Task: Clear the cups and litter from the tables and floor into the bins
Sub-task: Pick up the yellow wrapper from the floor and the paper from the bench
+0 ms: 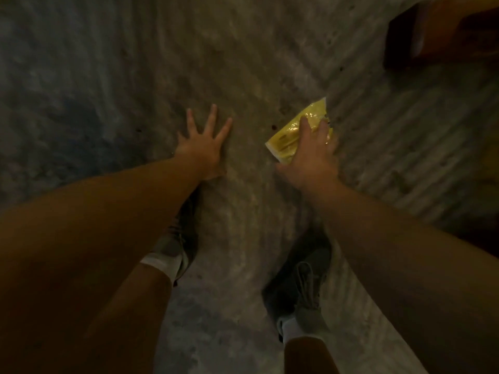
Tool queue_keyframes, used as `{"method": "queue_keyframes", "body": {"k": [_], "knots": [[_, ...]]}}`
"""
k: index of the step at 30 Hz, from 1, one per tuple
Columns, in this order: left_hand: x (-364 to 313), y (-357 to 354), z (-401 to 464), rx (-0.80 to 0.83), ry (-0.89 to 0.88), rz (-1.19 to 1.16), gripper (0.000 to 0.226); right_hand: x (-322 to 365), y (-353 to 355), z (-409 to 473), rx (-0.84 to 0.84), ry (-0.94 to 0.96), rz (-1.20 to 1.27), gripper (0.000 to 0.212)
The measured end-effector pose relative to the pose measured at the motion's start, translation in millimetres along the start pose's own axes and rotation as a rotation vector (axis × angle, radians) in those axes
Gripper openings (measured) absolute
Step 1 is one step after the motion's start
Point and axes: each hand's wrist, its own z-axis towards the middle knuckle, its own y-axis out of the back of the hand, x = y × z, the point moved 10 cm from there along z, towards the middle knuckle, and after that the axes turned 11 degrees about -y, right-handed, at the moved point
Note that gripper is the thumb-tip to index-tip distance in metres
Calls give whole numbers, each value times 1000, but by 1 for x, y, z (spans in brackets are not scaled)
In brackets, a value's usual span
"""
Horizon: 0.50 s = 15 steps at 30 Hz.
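Note:
A shiny yellow plastic wrapper [290,133] lies on the ribbed concrete floor [229,63], right of centre. My right hand [310,155] is laid over its near end, fingers curled down onto it; whether it is lifted off the floor I cannot tell. My left hand [202,147] hovers to the left with its fingers spread wide and holds nothing. Both forearms reach down from the lower corners of the view.
My two feet in grey shoes [178,238] [305,287] with white socks stand below the hands. A dark wooden piece of furniture [432,33] sits at the top right corner. The light is dim.

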Motion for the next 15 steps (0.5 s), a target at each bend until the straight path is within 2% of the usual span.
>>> {"method": "queue_keyframes", "body": {"k": [3,7,9,11,13,15], "knots": [[-1,-6,2,-70,-18,30,125,1,-20,16,-6,-50,-99,114],[4,-5,3,-88,-3,15,129,13,-20,20,-121,8,-164,76],[2,-2,0,-39,3,17,129,17,-15,15,-140,53,-192,51],[7,-3,6,56,9,6,127,19,-8,8,-81,81,-178,34],[10,8,6,154,4,-10,121,20,6,-6,-34,100,-171,29],[10,30,-5,189,11,-69,104,21,33,-28,-12,125,-177,27]]}}
